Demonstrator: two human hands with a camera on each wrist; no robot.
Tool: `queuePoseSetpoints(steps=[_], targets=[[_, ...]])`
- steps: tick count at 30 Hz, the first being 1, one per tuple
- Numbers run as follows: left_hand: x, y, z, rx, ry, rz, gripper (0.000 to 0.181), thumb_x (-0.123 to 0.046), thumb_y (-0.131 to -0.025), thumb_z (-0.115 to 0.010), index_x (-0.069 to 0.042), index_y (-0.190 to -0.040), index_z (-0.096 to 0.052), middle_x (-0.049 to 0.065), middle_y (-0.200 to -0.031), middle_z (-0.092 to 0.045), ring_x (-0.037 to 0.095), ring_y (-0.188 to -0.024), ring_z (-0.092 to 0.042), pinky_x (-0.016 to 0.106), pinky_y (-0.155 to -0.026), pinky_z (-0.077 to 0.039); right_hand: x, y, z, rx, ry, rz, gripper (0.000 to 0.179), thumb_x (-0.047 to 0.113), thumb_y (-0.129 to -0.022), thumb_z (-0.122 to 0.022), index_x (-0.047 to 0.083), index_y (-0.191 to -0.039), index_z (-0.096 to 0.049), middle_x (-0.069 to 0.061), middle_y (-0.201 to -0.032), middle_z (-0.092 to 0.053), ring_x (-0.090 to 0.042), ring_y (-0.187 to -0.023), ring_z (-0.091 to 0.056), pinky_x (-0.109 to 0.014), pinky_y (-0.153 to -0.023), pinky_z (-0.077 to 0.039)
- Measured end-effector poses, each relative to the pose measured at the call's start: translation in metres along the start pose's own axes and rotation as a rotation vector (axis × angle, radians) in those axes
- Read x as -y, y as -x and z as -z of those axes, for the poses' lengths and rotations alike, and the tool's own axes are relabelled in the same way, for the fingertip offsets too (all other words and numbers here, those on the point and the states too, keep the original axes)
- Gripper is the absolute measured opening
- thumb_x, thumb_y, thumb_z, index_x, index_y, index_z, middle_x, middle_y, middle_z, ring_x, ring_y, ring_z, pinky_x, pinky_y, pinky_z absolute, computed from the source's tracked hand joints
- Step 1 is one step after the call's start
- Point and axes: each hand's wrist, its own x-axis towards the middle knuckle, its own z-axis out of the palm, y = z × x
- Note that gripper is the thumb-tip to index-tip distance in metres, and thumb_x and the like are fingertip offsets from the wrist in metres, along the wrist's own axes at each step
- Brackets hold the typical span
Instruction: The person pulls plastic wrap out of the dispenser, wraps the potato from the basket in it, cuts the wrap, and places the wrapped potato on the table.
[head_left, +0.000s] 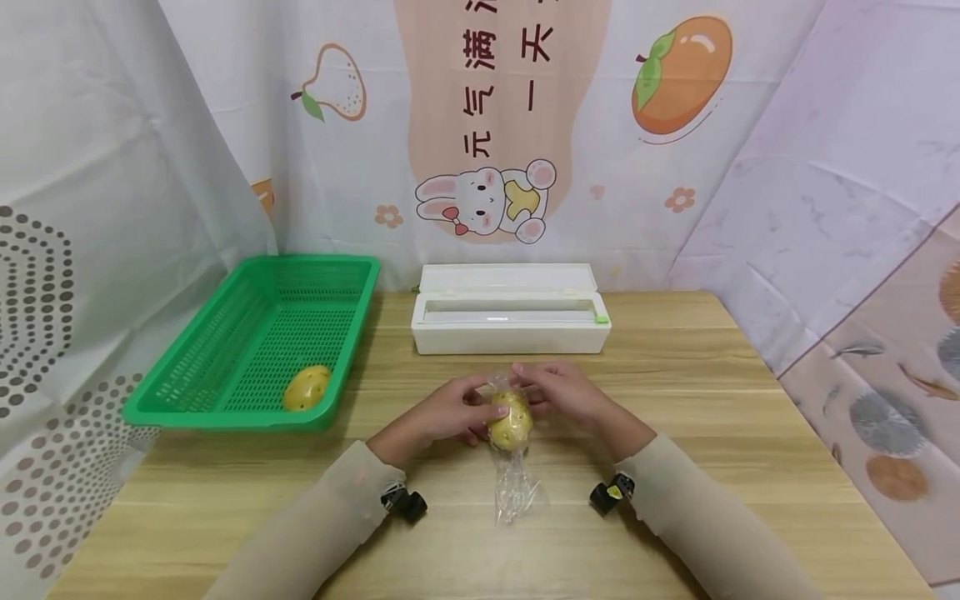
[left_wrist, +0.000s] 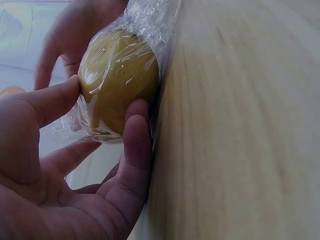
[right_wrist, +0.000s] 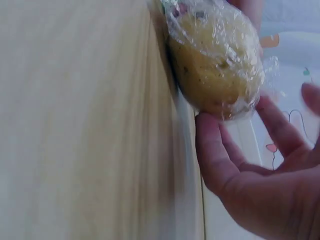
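Note:
A yellow potato (head_left: 511, 425) wrapped in clear plastic film stands on the table between both hands. Below it in the head view, a twisted tail of film (head_left: 516, 492) lies toward the person. My left hand (head_left: 455, 410) holds the potato from the left, its thumb and fingers around the side, as the left wrist view (left_wrist: 120, 80) of the potato shows. At the potato's far right side is my right hand (head_left: 566, 392). Its fingertips touch the wrapped potato (right_wrist: 215, 65) in the right wrist view, while its thumb stands apart from it.
A green plastic basket (head_left: 352, 350) at the left holds another potato (head_left: 307, 388). Behind the hands stands a white film dispenser box (head_left: 510, 340), lid raised, with a roll inside. The wooden table (head_left: 645, 517) meets printed curtains (head_left: 600, 200) at its back and sides.

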Motion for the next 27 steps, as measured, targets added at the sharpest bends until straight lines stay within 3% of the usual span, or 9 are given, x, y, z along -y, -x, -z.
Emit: queuePoseSetpoints(steps=[3, 7, 11, 14, 18, 23, 27], targets=[[0.001, 0.002, 0.0, -0.006, -0.015, -0.006, 0.055, -0.036, -0.097, -0.073, -0.023, -0.148, -0.056, 0.015, -0.105, -0.068, 0.021, -0.076, -0.074, 0.037, -0.062, -0.061, 0.0, 0.001, -0.004, -0.032, 0.05, -0.022, 0.044, 0.046, -0.098, -0.069, 0.009, -0.121, -0.076, -0.01, -0.128, -0.072, -0.025, -0.111, -0.072, -0.038, -0.089, -0.061], [0.003, 0.003, 0.0, -0.028, -0.024, -0.013, 0.051, -0.039, -0.096, -0.074, -0.028, -0.144, -0.06, 0.015, -0.113, -0.066, 0.022, -0.076, -0.074, 0.038, -0.062, -0.062, -0.001, 0.003, -0.007, -0.055, 0.113, -0.018, 0.03, 0.034, -0.092, -0.079, 0.017, -0.117, -0.078, -0.006, -0.123, -0.072, -0.022, -0.108, -0.071, -0.037, -0.085, -0.062], [0.003, 0.004, -0.002, -0.077, -0.077, -0.046, 0.053, -0.045, -0.093, -0.077, -0.034, -0.142, -0.061, 0.013, -0.121, -0.065, 0.022, -0.075, -0.075, 0.038, -0.062, -0.062, 0.001, 0.006, -0.006, -0.076, 0.118, -0.042, 0.04, 0.03, -0.09, -0.081, 0.008, -0.122, -0.07, -0.014, -0.122, -0.066, -0.025, -0.098, -0.07, -0.04, -0.077, -0.063], [0.001, 0.006, -0.004, -0.12, -0.161, -0.107, 0.05, -0.046, -0.092, -0.077, -0.033, -0.139, -0.065, 0.008, -0.123, -0.067, 0.019, -0.083, -0.075, 0.036, -0.065, -0.062, 0.003, 0.009, -0.005, -0.067, 0.164, -0.094, 0.046, 0.034, -0.092, -0.079, 0.004, -0.124, -0.062, -0.018, -0.115, -0.065, -0.027, -0.081, -0.072, -0.04, -0.068, -0.063], [-0.004, 0.008, -0.006, -0.187, -0.321, -0.194, 0.042, -0.045, -0.093, -0.077, -0.032, -0.132, -0.071, -0.001, -0.125, -0.072, 0.012, -0.102, -0.071, 0.031, -0.071, -0.06, 0.006, 0.012, -0.003, 0.004, 0.189, -0.142, 0.045, 0.037, -0.098, -0.072, 0.003, -0.127, -0.061, -0.017, -0.11, -0.068, -0.029, -0.066, -0.074, -0.04, -0.06, -0.062], [-0.013, 0.012, -0.01, -0.246, -0.534, -0.265, 0.037, -0.043, -0.095, -0.074, -0.031, -0.13, -0.073, -0.006, -0.133, -0.071, 0.012, -0.106, -0.071, 0.032, -0.084, -0.058, 0.005, 0.012, 0.0, 0.059, 0.114, -0.141, 0.047, 0.034, -0.1, -0.069, 0.004, -0.134, -0.057, -0.02, -0.112, -0.067, -0.029, -0.067, -0.075, -0.04, -0.062, -0.063], [-0.016, 0.013, -0.013, -0.24, -0.623, -0.3, 0.036, -0.04, -0.097, -0.073, -0.03, -0.132, -0.072, -0.002, -0.133, -0.07, 0.013, -0.104, -0.07, 0.03, -0.082, -0.058, 0.004, 0.012, 0.002, 0.068, 0.097, -0.143, 0.046, 0.035, -0.101, -0.067, 0.006, -0.136, -0.058, -0.019, -0.112, -0.068, -0.03, -0.067, -0.075, -0.042, -0.062, -0.063]])
